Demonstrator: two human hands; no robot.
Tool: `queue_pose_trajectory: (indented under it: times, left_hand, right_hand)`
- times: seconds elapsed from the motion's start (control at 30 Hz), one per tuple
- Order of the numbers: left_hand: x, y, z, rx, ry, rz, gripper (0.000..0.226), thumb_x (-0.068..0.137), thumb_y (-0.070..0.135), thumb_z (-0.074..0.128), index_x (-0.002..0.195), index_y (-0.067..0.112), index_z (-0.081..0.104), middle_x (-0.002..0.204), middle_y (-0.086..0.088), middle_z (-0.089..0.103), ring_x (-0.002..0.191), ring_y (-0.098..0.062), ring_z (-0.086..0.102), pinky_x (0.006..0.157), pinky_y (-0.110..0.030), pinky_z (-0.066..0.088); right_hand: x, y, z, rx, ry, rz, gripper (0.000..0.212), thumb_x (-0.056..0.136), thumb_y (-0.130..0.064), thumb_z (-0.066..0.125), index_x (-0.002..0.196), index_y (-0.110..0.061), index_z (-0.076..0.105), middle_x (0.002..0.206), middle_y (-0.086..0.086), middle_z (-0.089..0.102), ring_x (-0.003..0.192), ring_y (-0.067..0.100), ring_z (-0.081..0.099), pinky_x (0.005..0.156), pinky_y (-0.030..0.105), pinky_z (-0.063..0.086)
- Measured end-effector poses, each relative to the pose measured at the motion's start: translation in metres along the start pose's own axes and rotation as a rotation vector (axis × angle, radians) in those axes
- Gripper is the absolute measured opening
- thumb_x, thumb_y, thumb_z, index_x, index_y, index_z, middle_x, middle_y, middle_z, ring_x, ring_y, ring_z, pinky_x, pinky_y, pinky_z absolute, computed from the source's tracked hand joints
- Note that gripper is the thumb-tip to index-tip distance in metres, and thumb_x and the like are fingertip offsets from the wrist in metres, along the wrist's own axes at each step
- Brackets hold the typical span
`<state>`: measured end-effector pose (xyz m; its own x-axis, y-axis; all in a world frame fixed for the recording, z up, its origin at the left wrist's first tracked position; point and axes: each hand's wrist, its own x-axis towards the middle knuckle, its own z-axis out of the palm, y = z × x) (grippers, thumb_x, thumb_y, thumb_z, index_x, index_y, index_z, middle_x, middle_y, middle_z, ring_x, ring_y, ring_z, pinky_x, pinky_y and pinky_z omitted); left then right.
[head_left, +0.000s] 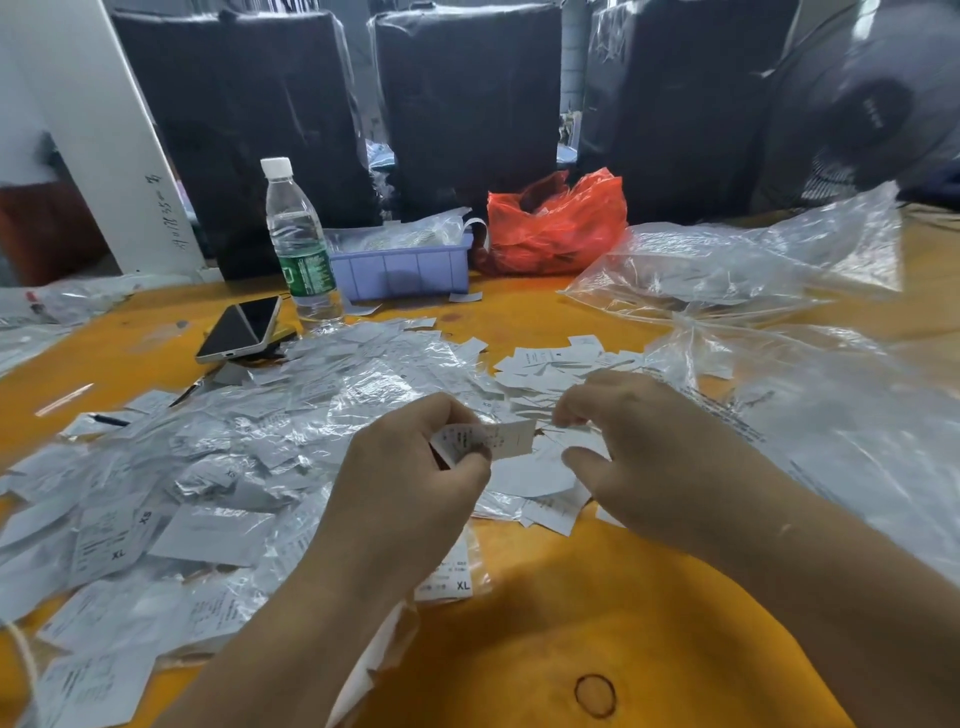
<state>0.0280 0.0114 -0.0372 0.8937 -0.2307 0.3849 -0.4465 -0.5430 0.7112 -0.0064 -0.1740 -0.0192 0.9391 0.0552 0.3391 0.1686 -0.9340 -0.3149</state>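
- Orange worktop (524, 317) filled the view, strewn with white labels and clear film, with dark film-wrapped bundles (457, 104) standing along its far edge.
- A small stack of labels (496, 440) was held just above the worktop, in the middle of the view between the two hands.
- Its long axis ran left to right, nearly level; the free end pointed toward the right hand and the printed end was tucked into the left.
- The left hand (415, 467) pinched that stack, thumb below and curled fingers over the top.
- The right hand (649, 447) hung just beside the stack's free end, fingers curled over the loose labels (550, 364). Thumb and forefinger stood a little apart; I could not tell whether they held anything.
- A sleeved packet marked XL (454, 577) lay under the left wrist.
- To the left spread a wide heap of sleeved labels (208, 467), some marked XS and XL.
- To the right lay large clear plastic bags (727, 270), crumpled and partly under the right forearm.
- Farther back on the left a phone (239, 330) lay tilted, screen up, near a water bottle (298, 239) standing upright.
- Just beside the bottle sat a blue tray (405, 270), and next to it a red plastic bag (556, 223).
- A fan (872, 104) stood at the far right, a white board (93, 130) leaned at the far left.
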Motion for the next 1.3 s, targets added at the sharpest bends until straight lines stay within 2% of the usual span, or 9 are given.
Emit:
queue_pose_trajectory:
  times: [0.17,0.27,0.5,0.67,0.73,0.87,1.0,1.13,1.3]
  left_hand:
    - [-0.005,0.008,0.005,-0.069,-0.079,0.022,0.017,0.092,0.021,0.058,0.081,0.03,0.066,0.071,0.012,0.064,0.041,-0.005,0.045,0.037,-0.015,0.031]
    - [-0.008,0.018,0.01,-0.062,-0.101,0.081,0.017,0.093,0.022,0.059,0.082,0.032,0.067,0.08,0.029,0.062,0.059,0.003,0.056,0.045,-0.011,0.039]
    - [-0.007,0.042,0.03,0.111,-0.138,0.247,0.014,0.094,0.021,0.057,0.088,0.028,0.067,0.082,0.014,0.056,0.08,0.0,0.05,0.06,-0.012,0.037]
    - [-0.008,0.06,0.047,0.157,-0.2,0.284,0.012,0.096,0.027,0.053,0.091,0.031,0.064,0.072,0.016,0.052,0.071,-0.001,0.048,0.057,-0.022,0.034]
    - [-0.013,0.062,0.055,0.095,-0.193,0.255,0.01,0.096,0.029,0.054,0.091,0.032,0.062,0.065,0.015,0.05,0.062,-0.003,0.047,0.052,-0.024,0.03]
    - [-0.016,0.054,0.06,0.062,-0.222,0.235,0.012,0.096,0.028,0.054,0.086,0.031,0.061,0.064,0.027,0.052,0.054,-0.004,0.044,0.049,-0.021,0.024]
    - [-0.016,0.045,0.052,-0.015,-0.19,0.217,0.016,0.094,0.025,0.058,0.081,0.033,0.062,0.064,0.01,0.053,0.05,-0.008,0.042,0.047,-0.02,0.03]
    - [-0.013,0.041,0.05,-0.053,-0.184,0.214,0.018,0.093,0.022,0.058,0.081,0.034,0.062,0.055,0.005,0.05,0.045,-0.008,0.039,0.044,-0.02,0.028]
    - [-0.015,0.041,0.049,-0.042,-0.176,0.2,0.02,0.093,0.022,0.058,0.079,0.034,0.063,0.057,0.002,0.051,0.043,-0.008,0.036,0.043,-0.019,0.028]
  right_hand:
    - [-0.031,0.002,-0.021,0.023,0.155,-0.041,0.02,0.094,-0.011,0.05,0.101,-0.018,0.067,0.092,-0.001,0.067,0.085,0.024,0.063,0.069,0.044,0.053]
    - [-0.047,0.016,-0.036,-0.051,0.256,0.01,0.026,0.087,-0.001,0.053,0.104,-0.013,0.069,0.094,0.004,0.071,0.084,0.029,0.066,0.065,0.047,0.055]
    - [-0.057,0.053,-0.03,-0.235,-0.111,0.284,0.033,0.094,-0.011,0.041,0.121,-0.023,0.058,0.124,-0.004,0.058,0.108,0.018,0.055,0.09,0.033,0.051]
    - [-0.059,0.065,-0.024,-0.102,0.126,0.21,0.051,0.085,0.003,0.044,0.125,-0.024,0.06,0.109,0.007,0.07,0.092,0.03,0.066,0.074,0.045,0.057]
    - [-0.06,0.069,-0.022,-0.127,0.157,0.194,0.06,0.084,0.005,0.048,0.134,-0.027,0.054,0.108,0.004,0.069,0.087,0.027,0.066,0.07,0.039,0.058]
    - [-0.062,0.072,-0.01,-0.249,0.043,0.251,0.032,0.092,-0.015,0.049,0.121,-0.029,0.043,0.083,-0.008,0.045,0.08,0.016,0.046,0.062,0.028,0.045]
    - [-0.063,0.069,-0.005,-0.298,0.055,0.242,0.018,0.092,-0.026,0.054,0.107,-0.03,0.043,0.08,-0.008,0.049,0.073,0.015,0.05,0.061,0.028,0.05]
    - [-0.062,0.065,-0.006,-0.239,0.075,0.246,0.03,0.085,-0.013,0.061,0.112,-0.025,0.056,0.086,-0.005,0.062,0.072,0.018,0.056,0.061,0.031,0.054]
    - [-0.064,0.066,-0.008,-0.215,0.262,0.178,0.032,0.073,0.008,0.069,0.099,-0.01,0.068,0.069,0.006,0.064,0.059,0.028,0.06,0.048,0.041,0.054]
